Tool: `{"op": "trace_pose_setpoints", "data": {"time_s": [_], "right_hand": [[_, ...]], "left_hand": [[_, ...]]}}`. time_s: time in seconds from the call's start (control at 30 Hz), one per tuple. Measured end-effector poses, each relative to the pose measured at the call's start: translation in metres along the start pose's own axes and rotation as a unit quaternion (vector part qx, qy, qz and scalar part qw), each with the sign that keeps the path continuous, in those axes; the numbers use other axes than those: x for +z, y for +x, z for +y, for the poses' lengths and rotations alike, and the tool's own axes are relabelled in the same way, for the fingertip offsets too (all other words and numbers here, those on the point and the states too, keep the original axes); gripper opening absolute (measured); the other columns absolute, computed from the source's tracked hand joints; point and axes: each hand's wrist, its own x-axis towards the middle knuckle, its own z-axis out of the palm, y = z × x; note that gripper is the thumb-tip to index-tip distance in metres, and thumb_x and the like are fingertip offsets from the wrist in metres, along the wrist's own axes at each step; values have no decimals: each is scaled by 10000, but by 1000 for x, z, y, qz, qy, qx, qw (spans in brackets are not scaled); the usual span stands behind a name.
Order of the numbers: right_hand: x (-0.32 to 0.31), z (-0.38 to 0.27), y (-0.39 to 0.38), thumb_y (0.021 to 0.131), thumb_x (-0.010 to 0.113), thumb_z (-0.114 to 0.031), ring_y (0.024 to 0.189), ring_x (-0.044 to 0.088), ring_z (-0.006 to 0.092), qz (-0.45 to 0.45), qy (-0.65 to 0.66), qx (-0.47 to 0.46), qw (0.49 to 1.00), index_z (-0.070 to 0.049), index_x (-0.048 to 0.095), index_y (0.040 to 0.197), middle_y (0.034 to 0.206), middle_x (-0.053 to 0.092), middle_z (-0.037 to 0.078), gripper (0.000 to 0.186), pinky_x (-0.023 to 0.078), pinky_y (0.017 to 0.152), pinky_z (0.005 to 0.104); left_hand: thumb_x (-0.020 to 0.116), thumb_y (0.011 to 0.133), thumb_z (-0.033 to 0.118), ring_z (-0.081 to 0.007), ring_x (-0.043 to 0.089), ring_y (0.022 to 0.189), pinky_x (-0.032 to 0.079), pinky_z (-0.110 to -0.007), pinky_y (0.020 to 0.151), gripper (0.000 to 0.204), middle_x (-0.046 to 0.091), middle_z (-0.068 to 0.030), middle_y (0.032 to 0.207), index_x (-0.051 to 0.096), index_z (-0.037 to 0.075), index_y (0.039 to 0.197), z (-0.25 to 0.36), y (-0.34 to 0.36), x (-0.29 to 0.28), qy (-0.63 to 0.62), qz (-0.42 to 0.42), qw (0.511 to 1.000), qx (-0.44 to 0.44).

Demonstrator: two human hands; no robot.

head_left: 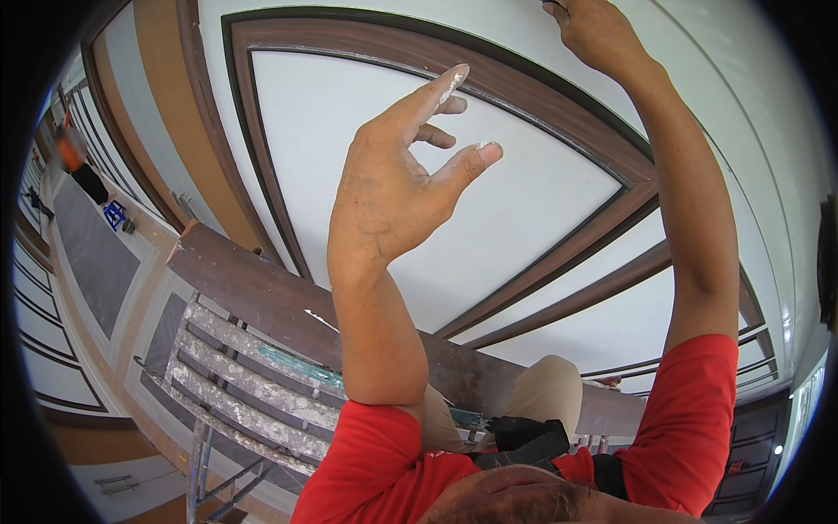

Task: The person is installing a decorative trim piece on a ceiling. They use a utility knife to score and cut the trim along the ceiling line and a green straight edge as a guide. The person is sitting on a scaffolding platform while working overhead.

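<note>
1. White smears mark the left hand point(384, 192) in the head view; its thumb and forefinger are spread apart.
2. Brown moulding point(332, 35) frames the white wall panel point(524, 218) beyond it; contact is unclear.
3. Far right, the right hand point(602, 35) is partly cut off; whether its fingers pinch anything cannot be told.

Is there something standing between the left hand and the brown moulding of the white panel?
Nothing visible stands between the left hand and the brown moulding; the white-smeared index fingertip overlaps it here, but whether they touch is unclear.
</note>
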Motion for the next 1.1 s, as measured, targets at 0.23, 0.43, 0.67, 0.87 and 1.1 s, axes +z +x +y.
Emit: {"op": "trace_pose_setpoints", "data": {"time_s": [0.23, 0.43, 0.67, 0.87, 1.1], "right_hand": [[14, -1, 7, 1030, 476, -94, 1047, 664, 407, 26, -4, -50, 998, -84, 568, 1434, 1135, 690, 251, 414, 515, 927, 489], [13, 1, -9, 947, 483, 11, 893, 690, 417, 70, -70, -102, 990, -11, 522, 1447, 1024, 684, 283, 502, 554, 813, 479], [5, 7, -26, 937, 484, 20, 827, 684, 403, 43, -139, -90, 985, -3, 513, 1454, 969, 684, 256, 518, 562, 776, 473], [24, 33, -25, 956, 496, 2, 902, 678, 355, 77, -109, -92, 987, -37, 498, 1479, 1018, 686, 226, 525, 560, 793, 452], [31, 22, -25, 926, 528, -13, 851, 646, 329, 143, -179, -138, 964, -68, 527, 1446, 934, 657, 175, 523, 537, 758, 454]], "left_hand": [[857, 828, 356, -228, 709, 929, 537, -408, 893, 761, 703, -208, 1206, 564, 64, 1467, -1, 1, 2, 1, -3, 1000, 1], [855, 827, 378, -244, 714, 950, 532, -427, 916, 794, 698, -210, 1227, 539, 68, 1487, 2, 3, 8, 1, -26, 1000, -2], [863, 818, 382, -246, 715, 947, 540, -407, 893, 804, 695, -214, 1245, 542, 67, 1485, -3, 2, 5, 14, -7, 1000, 15], [865, 819, 380, -243, 716, 947, 527, -385, 892, 812, 694, -212, 1258, 534, 65, 1490, 1, 1, 5, -11, -9, 1000, -12], [866, 817, 366, -240, 713, 960, 516, -379, 899, 818, 692, -205, 1262, 525, 64, 1497, 12, 1, 20, 4, -38, 999, 29]]}}
